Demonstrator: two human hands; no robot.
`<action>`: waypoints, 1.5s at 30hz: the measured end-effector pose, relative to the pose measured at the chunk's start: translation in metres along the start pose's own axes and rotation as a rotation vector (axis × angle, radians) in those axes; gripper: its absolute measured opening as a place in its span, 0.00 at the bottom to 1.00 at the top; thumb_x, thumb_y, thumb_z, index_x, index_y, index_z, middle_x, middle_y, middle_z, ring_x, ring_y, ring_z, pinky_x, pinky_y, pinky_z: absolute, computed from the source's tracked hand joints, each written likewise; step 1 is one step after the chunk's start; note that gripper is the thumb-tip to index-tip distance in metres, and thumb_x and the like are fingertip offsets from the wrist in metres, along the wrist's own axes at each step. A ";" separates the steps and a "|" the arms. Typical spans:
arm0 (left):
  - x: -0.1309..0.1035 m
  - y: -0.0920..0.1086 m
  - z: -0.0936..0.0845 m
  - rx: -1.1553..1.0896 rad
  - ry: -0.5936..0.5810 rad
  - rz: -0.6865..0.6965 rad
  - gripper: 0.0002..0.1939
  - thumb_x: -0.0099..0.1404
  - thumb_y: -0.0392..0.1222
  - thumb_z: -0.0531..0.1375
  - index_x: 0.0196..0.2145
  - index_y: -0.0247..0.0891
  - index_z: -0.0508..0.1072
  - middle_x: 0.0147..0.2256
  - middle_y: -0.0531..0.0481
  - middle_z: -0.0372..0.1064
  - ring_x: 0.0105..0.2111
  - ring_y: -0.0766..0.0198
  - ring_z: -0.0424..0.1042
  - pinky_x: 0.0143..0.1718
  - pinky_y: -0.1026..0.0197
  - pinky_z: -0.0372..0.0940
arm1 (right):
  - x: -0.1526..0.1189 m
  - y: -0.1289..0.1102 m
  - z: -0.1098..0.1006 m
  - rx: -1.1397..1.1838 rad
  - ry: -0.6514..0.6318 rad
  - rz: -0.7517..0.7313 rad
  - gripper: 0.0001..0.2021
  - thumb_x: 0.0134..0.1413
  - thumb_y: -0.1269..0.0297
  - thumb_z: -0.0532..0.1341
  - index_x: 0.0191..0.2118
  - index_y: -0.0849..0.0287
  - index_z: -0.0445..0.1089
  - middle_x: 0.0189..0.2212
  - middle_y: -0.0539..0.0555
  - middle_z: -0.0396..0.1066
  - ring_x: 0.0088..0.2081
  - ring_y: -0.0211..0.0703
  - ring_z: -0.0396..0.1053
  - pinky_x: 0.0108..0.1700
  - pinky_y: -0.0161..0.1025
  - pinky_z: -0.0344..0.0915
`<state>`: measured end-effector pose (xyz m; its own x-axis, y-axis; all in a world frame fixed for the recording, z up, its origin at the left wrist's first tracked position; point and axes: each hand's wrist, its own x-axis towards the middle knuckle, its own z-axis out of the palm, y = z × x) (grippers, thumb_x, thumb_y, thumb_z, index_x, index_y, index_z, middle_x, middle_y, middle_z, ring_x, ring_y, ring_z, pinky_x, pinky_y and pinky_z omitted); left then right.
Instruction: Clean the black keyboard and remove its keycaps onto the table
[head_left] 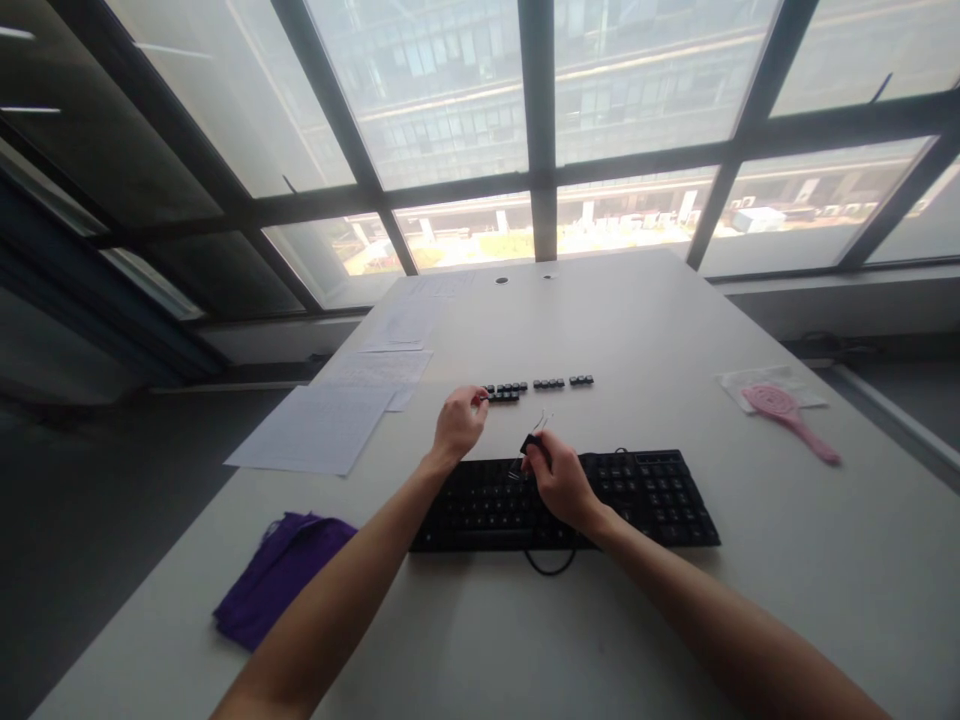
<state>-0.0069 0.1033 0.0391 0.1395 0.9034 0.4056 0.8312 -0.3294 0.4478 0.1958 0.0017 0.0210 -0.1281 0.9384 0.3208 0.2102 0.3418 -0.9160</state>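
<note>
A black keyboard (495,508) lies across the near part of the white table, and its cable loops out at the front edge. Beyond it, black keycaps (512,387) are set out in short rows. My left hand (459,425) is at the left end of these rows, its thumb and forefinger closed around a keycap mostly hidden by the fingers. Above the keyboard my right hand (559,480) grips a keycap puller (532,442) with a black body and thin wire prongs pointing up and away.
Printed paper sheets (311,430) lie at the left. A folded purple cloth (281,575) rests by my left forearm. To the right, a pink hairbrush (787,415) lies partly on a clear plastic bag (739,382). Large windows rise behind the table's far edge.
</note>
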 end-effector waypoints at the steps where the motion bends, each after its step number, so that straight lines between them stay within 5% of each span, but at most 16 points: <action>1: -0.005 -0.002 -0.002 -0.026 -0.052 -0.013 0.10 0.66 0.36 0.58 0.41 0.37 0.78 0.33 0.49 0.73 0.32 0.61 0.69 0.42 0.59 0.66 | 0.000 0.000 0.000 0.000 -0.006 -0.003 0.07 0.66 0.64 0.53 0.35 0.55 0.64 0.26 0.49 0.71 0.28 0.41 0.69 0.35 0.36 0.62; 6: -0.020 -0.002 -0.001 -0.016 -0.355 0.012 0.14 0.68 0.41 0.57 0.46 0.39 0.80 0.34 0.48 0.74 0.33 0.63 0.71 0.41 0.62 0.66 | -0.002 -0.001 0.000 -0.037 -0.026 -0.015 0.08 0.66 0.64 0.53 0.33 0.55 0.63 0.26 0.49 0.71 0.28 0.41 0.68 0.35 0.37 0.61; 9: -0.025 -0.001 -0.004 0.175 -0.474 -0.020 0.17 0.71 0.46 0.55 0.52 0.41 0.77 0.39 0.45 0.75 0.39 0.59 0.74 0.46 0.61 0.65 | -0.002 -0.002 -0.001 -0.059 -0.035 -0.019 0.09 0.66 0.64 0.53 0.32 0.55 0.63 0.26 0.50 0.71 0.29 0.41 0.69 0.36 0.37 0.62; 15: -0.034 -0.025 -0.035 0.495 -0.296 -0.326 0.20 0.72 0.44 0.50 0.49 0.27 0.75 0.44 0.29 0.73 0.47 0.44 0.73 0.50 0.48 0.65 | -0.002 -0.004 -0.002 -0.055 -0.040 -0.016 0.09 0.66 0.63 0.54 0.32 0.55 0.64 0.26 0.50 0.72 0.28 0.42 0.69 0.36 0.38 0.62; 22: -0.044 -0.040 -0.052 0.441 -0.090 -0.278 0.19 0.69 0.42 0.54 0.52 0.30 0.74 0.50 0.34 0.72 0.51 0.48 0.72 0.55 0.51 0.64 | -0.002 -0.001 -0.001 0.020 0.022 0.003 0.09 0.67 0.60 0.53 0.34 0.55 0.63 0.26 0.50 0.72 0.29 0.42 0.70 0.35 0.38 0.64; 26: -0.051 -0.019 -0.053 0.338 -0.036 -0.228 0.24 0.69 0.41 0.55 0.61 0.31 0.65 0.49 0.36 0.75 0.48 0.49 0.74 0.53 0.50 0.65 | -0.001 0.003 -0.001 0.055 0.157 0.020 0.10 0.68 0.58 0.52 0.36 0.55 0.64 0.28 0.51 0.72 0.30 0.42 0.70 0.36 0.39 0.66; 30: -0.067 0.020 -0.046 0.174 -0.012 0.015 0.16 0.69 0.37 0.55 0.52 0.35 0.73 0.51 0.41 0.73 0.52 0.52 0.70 0.58 0.50 0.63 | 0.002 0.003 -0.003 0.064 0.173 0.038 0.08 0.67 0.58 0.52 0.39 0.56 0.64 0.28 0.52 0.73 0.28 0.42 0.70 0.33 0.38 0.65; 35: -0.087 0.060 -0.026 -0.050 -0.108 0.111 0.14 0.68 0.33 0.55 0.48 0.38 0.75 0.46 0.45 0.75 0.48 0.55 0.71 0.54 0.51 0.66 | 0.004 -0.003 -0.011 -0.084 0.104 -0.014 0.06 0.66 0.63 0.52 0.38 0.56 0.64 0.24 0.49 0.69 0.27 0.42 0.68 0.33 0.38 0.62; 45: -0.105 0.060 -0.007 -0.171 -0.164 0.131 0.11 0.67 0.31 0.55 0.41 0.40 0.76 0.41 0.46 0.73 0.44 0.55 0.69 0.51 0.51 0.66 | 0.004 -0.010 -0.014 -0.285 -0.111 -0.033 0.07 0.65 0.69 0.52 0.34 0.55 0.62 0.28 0.50 0.67 0.30 0.42 0.64 0.35 0.38 0.60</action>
<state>0.0244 -0.0129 0.0295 0.3370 0.8776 0.3410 0.6995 -0.4758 0.5332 0.2070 0.0026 0.0351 -0.2416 0.9206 0.3067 0.4656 0.3873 -0.7957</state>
